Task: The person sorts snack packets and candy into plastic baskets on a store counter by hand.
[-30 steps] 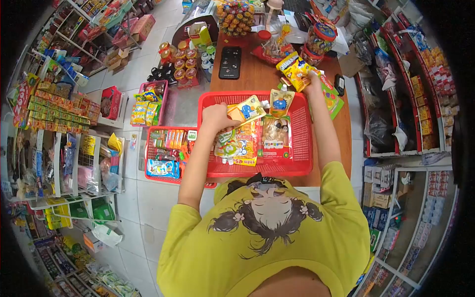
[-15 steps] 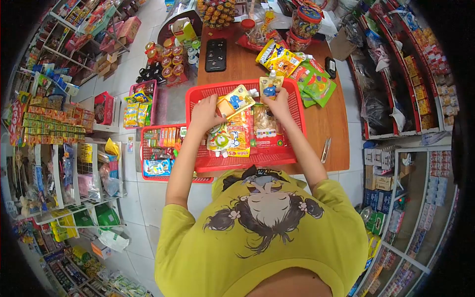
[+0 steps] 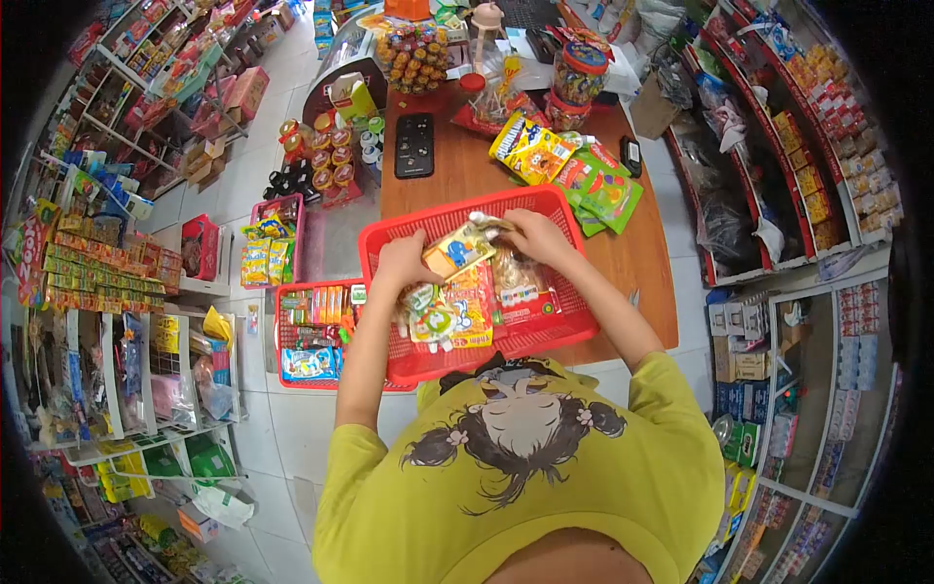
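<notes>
A red plastic basket [image 3: 547, 343] sits in front of me on the wooden table. My left hand [image 3: 401, 261] is closed on a yellow spouted pouch [image 3: 457, 255] with a blue figure on it. Against that pouch, my right hand [image 3: 540, 237] grips a second spouted pouch [image 3: 493, 228], turned nearly edge-on and partly hidden by the fingers. Below the hands, the basket holds white-and-green pouches [image 3: 428, 319], an orange-yellow snack packet [image 3: 475, 310] and a clear-windowed packet [image 3: 518, 280] with pale pieces inside.
A smaller red basket [image 3: 309, 382] of packets stands at the left. On the table [image 3: 457, 185] lie a black phone [image 3: 414, 146], a yellow snack bag [image 3: 531, 148], green packets [image 3: 605, 190] and a candy jar [image 3: 579, 83]. Stocked shelves [image 3: 817, 146] line both sides.
The right hand has moved left, bringing its pouch from upright to nearly edge-on beside the left hand's pouch. The basket appears more slanted in view.
</notes>
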{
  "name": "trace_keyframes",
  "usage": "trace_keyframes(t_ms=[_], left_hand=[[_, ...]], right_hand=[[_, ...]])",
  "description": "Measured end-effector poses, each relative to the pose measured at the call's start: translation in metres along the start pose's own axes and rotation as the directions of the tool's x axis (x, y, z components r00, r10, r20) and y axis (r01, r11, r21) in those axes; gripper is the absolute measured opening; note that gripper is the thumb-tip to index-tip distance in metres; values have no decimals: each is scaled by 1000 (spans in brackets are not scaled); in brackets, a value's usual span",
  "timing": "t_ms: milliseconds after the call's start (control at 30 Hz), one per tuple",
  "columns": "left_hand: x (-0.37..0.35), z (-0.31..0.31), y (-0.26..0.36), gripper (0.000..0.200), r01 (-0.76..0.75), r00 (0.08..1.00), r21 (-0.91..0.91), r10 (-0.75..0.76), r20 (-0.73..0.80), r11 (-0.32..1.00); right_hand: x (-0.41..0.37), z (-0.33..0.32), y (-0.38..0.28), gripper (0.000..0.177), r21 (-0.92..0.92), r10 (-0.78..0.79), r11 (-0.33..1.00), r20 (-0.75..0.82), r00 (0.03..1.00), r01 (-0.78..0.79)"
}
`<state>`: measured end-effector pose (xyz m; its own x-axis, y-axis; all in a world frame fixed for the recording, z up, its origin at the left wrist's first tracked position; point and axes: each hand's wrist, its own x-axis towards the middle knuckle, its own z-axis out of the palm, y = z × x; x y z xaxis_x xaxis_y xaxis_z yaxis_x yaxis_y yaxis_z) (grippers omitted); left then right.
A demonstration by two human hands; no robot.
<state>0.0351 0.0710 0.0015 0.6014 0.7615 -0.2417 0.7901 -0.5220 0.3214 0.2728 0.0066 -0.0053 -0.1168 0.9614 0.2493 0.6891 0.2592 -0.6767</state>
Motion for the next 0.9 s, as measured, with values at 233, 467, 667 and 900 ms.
trace_keyframes(t_ms=[233,467,667,900], left_hand=[[5,4,6,76,29,991,201,-54,122,979],[-9,1,8,62,6,1000,-141,-7,-7,990],[-23,-20,42,55,-134,991,-121,135,5,984],[-28,-17,46,53,-138,984,-301,165,68,943]], right_hand=[[48,-41,12,18,837,538,539,-259,802,-91],[39,-32,36,26,972,585,-105,229,778,-208],[7,-10,-69,81,-45,-82,993,363,928,106],[1,1,-60,54,-376,172,921,628,759,102]])
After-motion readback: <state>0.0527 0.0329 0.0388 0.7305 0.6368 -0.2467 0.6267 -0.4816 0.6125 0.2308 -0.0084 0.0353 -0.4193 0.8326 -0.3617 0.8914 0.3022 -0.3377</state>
